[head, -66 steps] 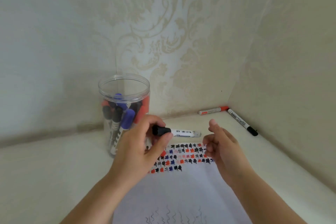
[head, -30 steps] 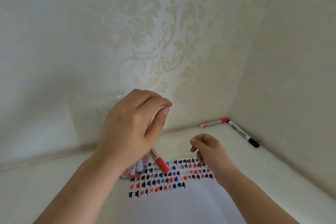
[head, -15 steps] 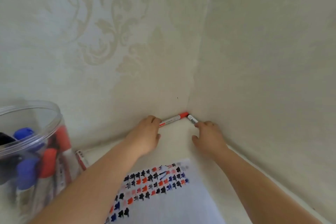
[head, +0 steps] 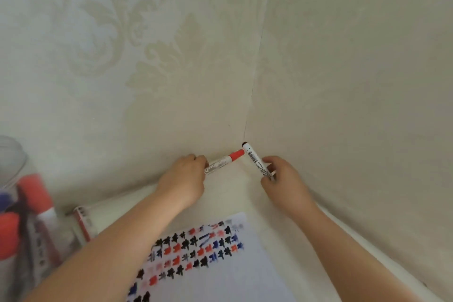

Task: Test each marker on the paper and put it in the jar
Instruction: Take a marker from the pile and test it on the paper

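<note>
My left hand (head: 183, 179) grips a red-capped marker (head: 224, 161) by its white barrel, the red cap pointing into the wall corner. My right hand (head: 282, 179) grips a black-ended marker (head: 255, 160), its dark end raised toward the corner. The two markers nearly meet at the corner. The clear jar (head: 14, 203) stands at the far left, holding several red, blue and black markers. The white paper (head: 220, 265) lies below my hands, covered with rows of red, black and blue test marks.
Patterned walls (head: 343, 81) close the corner right behind both hands. The white tabletop (head: 245, 193) runs between hands and paper. A red-ended marker (head: 82, 223) shows at the jar's right side.
My left hand put the black-capped marker into the jar, then both hands reached to the corner. Since half a second ago each hand has closed on a marker and lifted it off the surface.
</note>
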Tool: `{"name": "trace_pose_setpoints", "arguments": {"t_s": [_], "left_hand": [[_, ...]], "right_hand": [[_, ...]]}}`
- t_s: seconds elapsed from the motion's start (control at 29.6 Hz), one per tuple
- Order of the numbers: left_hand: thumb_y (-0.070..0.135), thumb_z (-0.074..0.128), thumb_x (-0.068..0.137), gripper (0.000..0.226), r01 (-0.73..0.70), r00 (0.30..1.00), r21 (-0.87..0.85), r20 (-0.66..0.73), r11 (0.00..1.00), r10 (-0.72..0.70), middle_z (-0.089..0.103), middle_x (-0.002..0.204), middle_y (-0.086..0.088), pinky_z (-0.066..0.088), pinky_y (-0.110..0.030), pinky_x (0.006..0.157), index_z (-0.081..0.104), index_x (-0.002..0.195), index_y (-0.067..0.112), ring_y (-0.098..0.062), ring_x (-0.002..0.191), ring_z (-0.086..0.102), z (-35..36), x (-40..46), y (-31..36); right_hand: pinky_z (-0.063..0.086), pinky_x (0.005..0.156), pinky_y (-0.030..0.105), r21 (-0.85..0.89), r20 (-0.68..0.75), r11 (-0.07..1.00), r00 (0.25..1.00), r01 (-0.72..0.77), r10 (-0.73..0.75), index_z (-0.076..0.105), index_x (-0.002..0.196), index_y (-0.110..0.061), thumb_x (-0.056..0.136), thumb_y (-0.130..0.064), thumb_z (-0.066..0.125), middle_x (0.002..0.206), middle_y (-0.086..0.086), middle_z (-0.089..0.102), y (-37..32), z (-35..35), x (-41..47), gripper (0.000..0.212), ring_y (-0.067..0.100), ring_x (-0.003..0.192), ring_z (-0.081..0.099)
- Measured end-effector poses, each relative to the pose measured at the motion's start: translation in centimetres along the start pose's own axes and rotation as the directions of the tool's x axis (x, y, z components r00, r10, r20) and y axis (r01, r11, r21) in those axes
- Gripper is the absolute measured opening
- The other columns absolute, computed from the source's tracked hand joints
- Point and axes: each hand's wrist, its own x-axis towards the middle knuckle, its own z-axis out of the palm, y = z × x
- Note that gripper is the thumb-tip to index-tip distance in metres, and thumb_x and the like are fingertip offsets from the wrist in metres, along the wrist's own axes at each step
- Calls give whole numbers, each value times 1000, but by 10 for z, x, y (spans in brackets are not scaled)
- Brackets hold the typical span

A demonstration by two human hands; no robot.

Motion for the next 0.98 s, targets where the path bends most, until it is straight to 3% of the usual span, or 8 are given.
{"name": "trace_pose_setpoints", "arguments": {"t_s": [0.07, 0.13, 0.3, 0.44, 0.61, 0.74, 0.84, 0.98], "left_hand": [[19, 41, 93, 22, -43, 999, -34, 4, 999, 43, 53, 98, 2, 43, -28, 73, 50, 113, 20, -15, 88, 49, -15, -29, -6], [23, 42, 93, 23, -88, 996, -25, -21, 996, 87, 52, 98, 6, 45, -26, 75, 49, 115, 23, -9, 86, 48, -22, -62, -11], [14, 56, 85, 25, -155, 980, 17, -126, 988, 156, 61, 100, 2, 49, -31, 73, 56, 110, 17, -18, 89, 56, -16, -130, -13], [8, 74, 66, 36, -132, 978, 88, -149, 987, 144, 63, 84, 3, 46, -29, 56, 61, 98, 18, -19, 71, 60, -12, -153, -19], [1, 67, 73, 37, -107, 985, 72, -126, 992, 116, 63, 94, 8, 40, -25, 68, 61, 102, 24, -16, 84, 57, -18, -167, -31], [16, 41, 94, 26, -130, 980, -207, -176, 970, 94, 55, 108, 12, 36, -21, 86, 54, 115, 26, -7, 102, 45, -30, -176, -28], [41, 33, 92, 28, -143, 989, -392, -94, 909, 115, 54, 99, 18, 39, -18, 80, 50, 113, 32, 2, 94, 45, -34, -186, -20], [36, 37, 93, 12, -178, 983, -438, -118, 881, 140, 58, 91, 19, 45, -19, 71, 48, 98, 32, 2, 85, 53, -31, -187, -20]], "right_hand": [[37, 59, 23, 322, 122, 937, 987, -138, 103, 53, 123, -17, 87, -6, 50, 92, -3, 53, -12, -9, -21, 38, 13, 70, 50], [41, 68, 24, 565, 310, 779, 945, -271, 104, 58, 120, -12, 87, -3, 51, 88, 1, 58, -26, -10, -44, 35, 15, 76, 52], [52, 67, 24, 729, 533, 471, 843, -497, 65, 60, 87, 1, 86, 1, 56, 77, 12, 66, -58, 14, -89, 4, 18, 68, 63], [41, 50, 19, 716, 505, 513, 859, -474, 90, 51, 71, -10, 86, -12, 63, 57, 1, 51, -75, 32, -113, 19, 6, 44, 48], [35, 43, 17, 716, 383, 578, 912, -392, 145, 48, 68, -15, 82, -24, 68, 47, -7, 48, -79, 45, -133, 27, 7, 40, 39], [44, 49, 24, 725, 293, 648, 956, -236, 20, 60, 72, -10, 80, -23, 70, 53, 1, 57, -79, 45, -140, 19, 16, 47, 48], [48, 54, 25, 748, 313, 638, 945, -181, -98, 68, 74, -10, 82, -16, 68, 62, 9, 64, -81, 48, -144, 10, 20, 54, 55], [47, 56, 23, 764, 314, 638, 918, -92, -244, 68, 76, -9, 81, -20, 70, 63, 6, 66, -86, 53, -147, 12, 17, 57, 56]]}}
